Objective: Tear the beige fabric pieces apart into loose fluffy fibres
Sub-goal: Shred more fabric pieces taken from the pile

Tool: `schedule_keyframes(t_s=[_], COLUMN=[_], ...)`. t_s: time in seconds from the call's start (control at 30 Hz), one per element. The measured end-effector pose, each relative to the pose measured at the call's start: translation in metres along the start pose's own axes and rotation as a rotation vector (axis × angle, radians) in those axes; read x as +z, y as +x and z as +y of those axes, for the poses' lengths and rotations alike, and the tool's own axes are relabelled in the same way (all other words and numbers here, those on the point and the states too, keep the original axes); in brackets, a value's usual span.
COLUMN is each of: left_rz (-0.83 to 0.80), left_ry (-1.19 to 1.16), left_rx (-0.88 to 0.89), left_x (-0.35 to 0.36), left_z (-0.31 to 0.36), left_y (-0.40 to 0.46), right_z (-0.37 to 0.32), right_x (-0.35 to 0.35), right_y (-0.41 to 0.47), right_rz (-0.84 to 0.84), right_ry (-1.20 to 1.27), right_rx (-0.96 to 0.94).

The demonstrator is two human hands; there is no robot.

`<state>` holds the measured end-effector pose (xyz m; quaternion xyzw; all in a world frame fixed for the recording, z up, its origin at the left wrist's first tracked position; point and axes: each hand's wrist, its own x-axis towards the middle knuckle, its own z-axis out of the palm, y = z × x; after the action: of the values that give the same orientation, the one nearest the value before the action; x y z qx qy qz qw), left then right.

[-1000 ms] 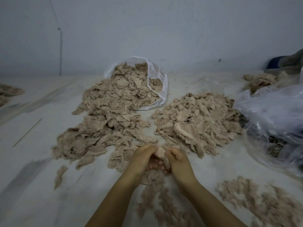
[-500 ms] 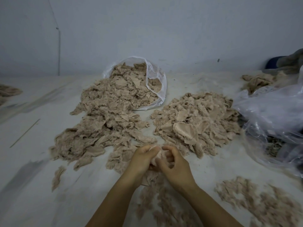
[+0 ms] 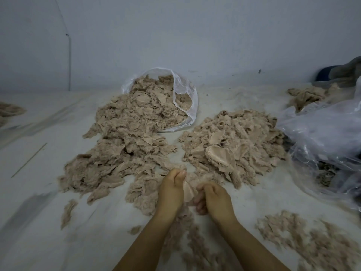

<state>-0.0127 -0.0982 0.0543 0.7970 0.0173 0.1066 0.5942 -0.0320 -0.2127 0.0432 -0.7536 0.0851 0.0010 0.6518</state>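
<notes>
While both hands work close together over the pale dusty surface (image 3: 244, 204), a small beige fabric scrap (image 3: 188, 187) is stretched between them; the left hand (image 3: 172, 189) pinches its far upper edge with thumb pressed against curled fingers, and the right hand (image 3: 214, 198) has its fingers curled round the near lower edge; neither hand is relaxed. The scrap's long axis seems to run diagonally, from the left thumb down toward the right fingers (its full outline is partly hidden by both hands), so the pull goes along that line.

Likeliest trouble, as I judge it: the thin cloth may slip out of one pinch rather than tear, since so little of it is held; or it may part into two smaller flat bits instead of loosening into fluff, which would call for another grip.

Beyond the left hand lies a broad heap of beige fabric pieces (image 3: 121, 149) spilling from a clear plastic bag (image 3: 187, 98); beyond the right hand sits a second beige heap (image 3: 234, 141); loose fibres (image 3: 304, 243) lie nearer than the right hand, to its right.
</notes>
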Motion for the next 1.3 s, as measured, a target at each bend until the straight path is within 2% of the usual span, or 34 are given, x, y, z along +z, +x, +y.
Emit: schedule_keyframes(t_s=[0.17, 0.23, 0.37, 0.53, 0.67, 0.7, 0.8, 0.87, 0.97, 1.03, 1.1, 1.17, 1.3], left_rz=[-0.049, -0.061, -0.071, -0.141, 0.035, 0.037, -0.218, -0.341, -0.214, -0.145, -0.198, -0.282, -0.476], left_ry=[-0.012, 0.003, 0.011, -0.001, -0.113, -0.151, -0.222, -0.245, -0.223, -0.224, -0.105, 0.121, 0.566], left_rx=[-0.014, -0.005, 0.001, 0.025, -0.026, -0.06, -0.219, -0.234, -0.176, -0.178, -0.148, -0.118, -0.076], left_x=[-0.002, -0.002, -0.006, -0.005, -0.007, -0.011, -0.015, -0.013, -0.025, -0.041, -0.055, -0.061, -0.059], left_z=[0.001, 0.001, 0.001, 0.005, 0.006, 0.006, 0.007, 0.009, 0.013, 0.012, 0.009, 0.004, -0.011], left_y=[0.001, 0.0, 0.0, -0.003, -0.003, -0.003, -0.005, -0.008, 0.002, 0.011, 0.016, 0.017, 0.01], right_z=[0.005, 0.003, 0.002, 0.001, 0.002, 0.003, 0.002, -0.001, -0.01, -0.015, -0.012, -0.006, 0.01], right_x=[0.004, 0.005, -0.002, 0.003, 0.0, -0.002, -0.001, 0.001, -0.008, -0.016, -0.019, -0.013, 0.01], right_y=[-0.006, -0.005, 0.003, 0.0, 0.004, 0.006, 0.008, 0.01, 0.024, 0.033, 0.033, 0.024, 0.007], right_rz=[-0.175, -0.109, 0.037, -0.103, 0.033, 0.063, 0.09, 0.153, 0.311, 0.283, 0.264, 0.219, -0.155], right_ry=[-0.04, 0.067, 0.225, 0.238, 0.298, 0.297, 0.267, 0.228, 0.184, 0.116, -0.162, -0.364, -0.464], right_rx=[-0.141, -0.16, -0.038, -0.097, -0.114, -0.112, -0.132, -0.151, -0.168, -0.156, -0.154, -0.237, -0.231])
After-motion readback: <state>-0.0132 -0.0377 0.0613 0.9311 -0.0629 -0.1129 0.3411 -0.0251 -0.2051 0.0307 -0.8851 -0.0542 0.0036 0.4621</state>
